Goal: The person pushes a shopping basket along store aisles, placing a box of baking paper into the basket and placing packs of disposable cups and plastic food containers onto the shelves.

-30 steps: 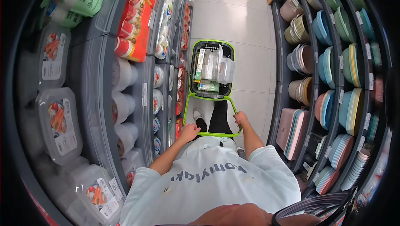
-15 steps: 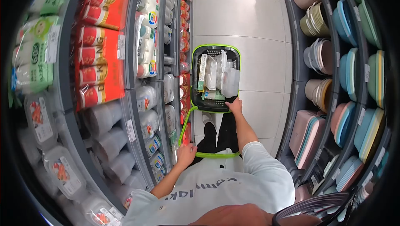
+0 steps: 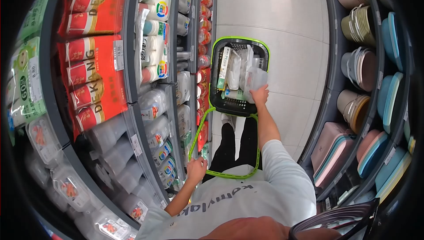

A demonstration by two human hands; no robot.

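Observation:
A black shopping basket (image 3: 215, 59) with a green rim sits in front of me, its green handle (image 3: 198, 130) swung toward my body. My left hand (image 3: 197, 169) is closed around the handle at its lower left bend. Inside the basket, at the right side, my right hand (image 3: 260, 94) has its fingers closed on a translucent plastic container (image 3: 256, 77). Beside that lie a white packet (image 3: 234, 71), a narrow box (image 3: 223, 66) with green and yellow markings, and a small green-and-white pack (image 3: 233, 94).
Left shelves hold red packs of paper cups (image 3: 84, 67), white cup packs (image 3: 155, 45) and clear food containers (image 3: 70, 187). On the right shelves stand buckets (image 3: 357, 66), blue basins (image 3: 387, 98) and pink trays (image 3: 329, 147). A tiled floor (image 3: 287, 36) runs between.
My right hand has moved from the basket's near right rim up onto the translucent container inside. My left hand stays on the handle. The view has shifted, so the basket appears farther right.

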